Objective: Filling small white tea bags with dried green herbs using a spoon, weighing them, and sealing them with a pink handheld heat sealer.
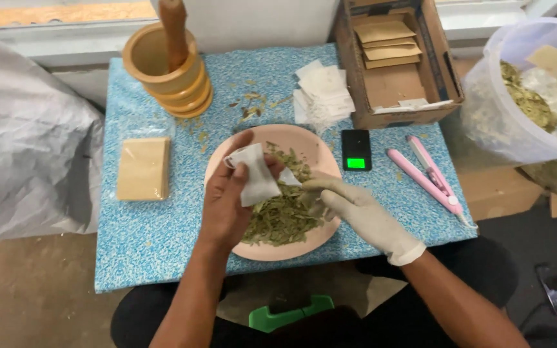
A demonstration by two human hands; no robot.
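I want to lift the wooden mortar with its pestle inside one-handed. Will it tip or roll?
The wooden mortar looks thick-walled with a broad ringed base, so probably heavy and steady. The pestle leans loose against its rim and could swing or slip out if tilted.

A pink plate [320, 151] of dull green dried leaves [282, 216] sat on the blue-and-white speckled tablecloth [143, 232]. Right of the plate lay a black scale [356, 149] with a green screen and a pink sealer [430, 177]. The right hand [356, 209] wore a white glove beside a white bag [256, 177].
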